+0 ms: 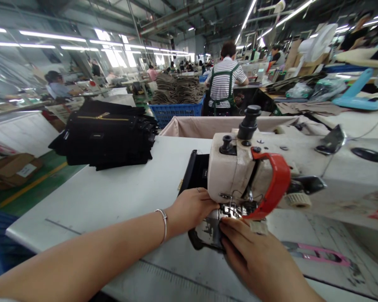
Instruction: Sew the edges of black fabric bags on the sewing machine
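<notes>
Inspecting the black workpiece (197,170) first: it is lying flat on the white table (113,193), passing under the head of the cream sewing machine (229,167). Its long axis is running away from me, from the needle area towards the far table edge. It looks like stiff dark fabric, with a small brass fitting showing at its left edge.

The left hand (192,207) is the nearer one, sitting just in front of the piece's near end with the fingers curled close together. The tips are tucked under the machine head, so I cannot tell whether they are pinching the fabric or only pressing it.

The right hand (255,256) is coming in from the near right, fingers lying flat and together, tips touching a worn, shiny metal plate (209,230) below the needle. It appears to be gripping nothing.

A glossy red curved guard (279,180) is arching over the needle area. Pink-handled scissors (318,253) are lying to the right, and a stack of black bags (107,134) is standing well apart at far left.
</notes>
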A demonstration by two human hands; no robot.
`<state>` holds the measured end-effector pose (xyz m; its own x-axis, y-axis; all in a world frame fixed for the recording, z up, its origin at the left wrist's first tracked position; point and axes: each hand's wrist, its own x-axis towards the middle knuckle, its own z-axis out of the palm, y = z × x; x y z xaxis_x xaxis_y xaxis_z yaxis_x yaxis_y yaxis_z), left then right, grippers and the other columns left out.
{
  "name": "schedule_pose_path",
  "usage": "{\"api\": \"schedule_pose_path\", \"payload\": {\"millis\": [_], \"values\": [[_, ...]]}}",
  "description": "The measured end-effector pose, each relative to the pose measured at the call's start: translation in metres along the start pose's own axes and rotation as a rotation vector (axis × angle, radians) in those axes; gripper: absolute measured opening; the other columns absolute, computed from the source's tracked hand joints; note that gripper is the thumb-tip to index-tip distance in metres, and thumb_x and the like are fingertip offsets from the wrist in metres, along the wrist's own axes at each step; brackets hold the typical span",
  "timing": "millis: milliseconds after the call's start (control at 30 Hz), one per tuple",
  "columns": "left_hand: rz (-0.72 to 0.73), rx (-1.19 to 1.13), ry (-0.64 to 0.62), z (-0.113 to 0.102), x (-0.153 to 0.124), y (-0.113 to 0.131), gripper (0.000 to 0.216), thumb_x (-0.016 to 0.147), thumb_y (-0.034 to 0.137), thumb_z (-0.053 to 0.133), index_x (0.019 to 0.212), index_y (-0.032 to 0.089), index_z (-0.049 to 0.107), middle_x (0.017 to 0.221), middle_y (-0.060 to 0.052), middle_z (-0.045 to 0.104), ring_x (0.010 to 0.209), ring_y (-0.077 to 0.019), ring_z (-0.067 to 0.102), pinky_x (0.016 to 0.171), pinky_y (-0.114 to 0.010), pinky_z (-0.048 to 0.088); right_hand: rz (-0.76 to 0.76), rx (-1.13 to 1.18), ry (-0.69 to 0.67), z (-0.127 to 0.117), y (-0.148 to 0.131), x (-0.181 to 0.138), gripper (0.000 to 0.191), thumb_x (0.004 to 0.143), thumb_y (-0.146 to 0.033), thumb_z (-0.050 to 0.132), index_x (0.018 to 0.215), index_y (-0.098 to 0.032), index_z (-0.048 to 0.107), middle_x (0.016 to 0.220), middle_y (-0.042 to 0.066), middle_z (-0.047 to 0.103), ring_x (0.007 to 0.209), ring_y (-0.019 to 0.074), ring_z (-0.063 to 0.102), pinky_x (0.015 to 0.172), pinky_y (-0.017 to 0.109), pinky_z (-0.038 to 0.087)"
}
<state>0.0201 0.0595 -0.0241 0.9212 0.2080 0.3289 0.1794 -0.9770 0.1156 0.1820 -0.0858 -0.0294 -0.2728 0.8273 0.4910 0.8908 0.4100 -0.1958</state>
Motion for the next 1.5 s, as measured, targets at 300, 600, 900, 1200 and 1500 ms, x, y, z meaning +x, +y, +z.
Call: {"api": "schedule_pose_path", "payload": {"millis": [300,600,900,1200,1500], "values": [[-0.104,0.105,-0.152,-0.001,0.0,0.032,0.014,0.082,0.008,0.056,0.094,0.014,0.061,0.103,-0.007,0.066,0.102,-0.0223,0.059,0.095,-0.037,0.044,0.066,0.064,-0.037,0.0,-0.001,-0.004,0.026,0.089,-0.017,0.047,0.107,-0.016,0.065,0.11,0.007,0.067,0.092,0.0236,0.064,0.082,0.042,0.056],[-0.177,-0.076,-0.276,-0.047,0.014,0.028,0.014,0.093,0.016,0.05,0.098,0.016,0.063,0.107,-0.004,0.067,0.102,-0.0195,0.06,0.095,-0.034,0.046,0.01,0.08,-0.053,-0.007,-0.001,-0.004,0.026,0.089,-0.013,0.048,0.108,-0.015,0.066,0.113,0.008,0.066,0.098,0.0245,0.061,0.086,0.044,0.054],[-0.384,-0.094,-0.325,-0.044,-0.021,0.037,0.023,0.094,0.021,0.048,0.115,0.019,0.057,0.109,-0.005,0.062,0.098,-0.0209,0.06,0.089,-0.038,0.051,0.014,0.082,-0.115,-0.008,0.006,-0.011,0.048,0.071,0.005,0.048,0.113,-0.015,0.062,0.111,0.008,0.064,0.101,0.0245,0.058,0.088,0.043,0.053],[-0.256,0.031,-0.203,-0.045,-0.019,0.071,0.034,0.096,0.016,0.039,0.13,0.012,0.043,0.131,-0.011,0.051,0.125,-0.0258,0.042,0.108,-0.044,0.037,0.03,-0.014,-0.132,-0.008,-0.002,-0.01,0.034,0.071,0.0,0.052,0.098,-0.017,0.065,0.108,0.009,0.063,0.091,0.0258,0.057,0.078,0.044,0.053],[-0.026,0.064,-0.281,-0.032,-0.024,0.062,0.037,0.094,0.01,0.039,0.131,0.012,0.045,0.137,-0.009,0.05,0.13,-0.0205,0.04,0.111,-0.038,0.032,0.009,0.049,-0.11,-0.01,-0.004,-0.017,0.037,0.062,0.0,0.054,0.092,-0.02,0.065,0.094,0.002,0.063,0.081,0.0216,0.053,0.074,0.038,0.049]]}}
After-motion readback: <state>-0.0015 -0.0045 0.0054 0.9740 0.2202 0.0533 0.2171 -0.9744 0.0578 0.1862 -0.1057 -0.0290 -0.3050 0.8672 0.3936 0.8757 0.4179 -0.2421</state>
